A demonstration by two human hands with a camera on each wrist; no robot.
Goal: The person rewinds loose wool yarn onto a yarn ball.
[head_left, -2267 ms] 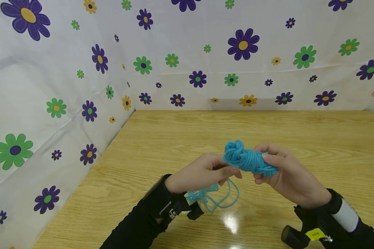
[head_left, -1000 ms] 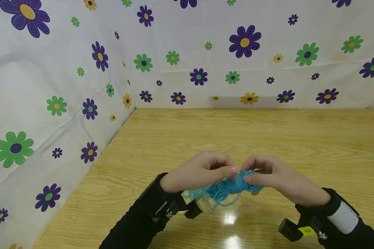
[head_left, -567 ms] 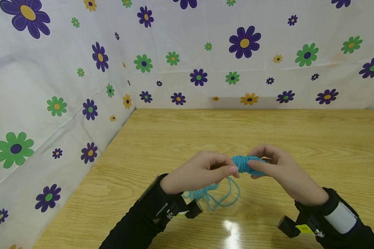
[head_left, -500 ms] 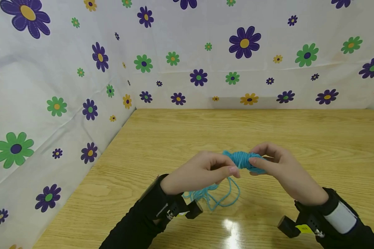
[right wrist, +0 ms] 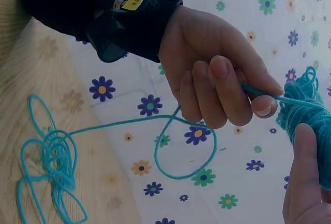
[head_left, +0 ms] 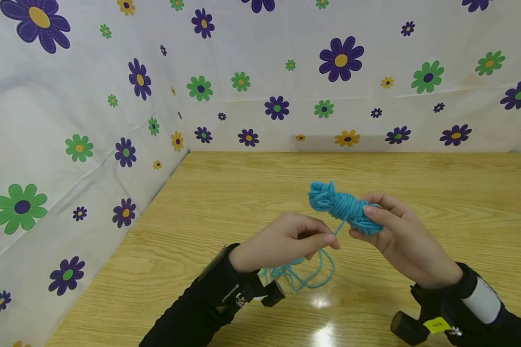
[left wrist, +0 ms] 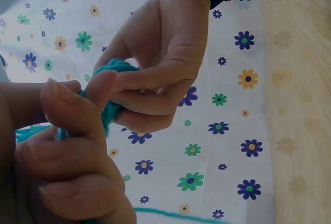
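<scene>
A bundle of blue yarn (head_left: 346,207), wound round its middle with a looped end at the upper left, is held off the table by my right hand (head_left: 405,238), thumb on the near side. Just below and to its left, my left hand (head_left: 293,240) pinches the yarn strand (right wrist: 297,101) between thumb and fingertips. The strand runs taut from the bundle to those fingers, and its other part trails down in a loop. On the table, partly behind my left wrist, lies a loose pile of the same yarn (right wrist: 59,164).
The wood-grain table (head_left: 252,188) reaches back to a white flower-printed cloth (head_left: 260,72) at the rear and on the left. Each wrist carries a black camera mount, seen on the right one (head_left: 410,328) and the left one (head_left: 273,293).
The yarn bundle, in my right hand, dips toward the loose pile, then rises and tilts, its looped end now up and left. My left hand stays nearly in place; a taut strand now shows between.
</scene>
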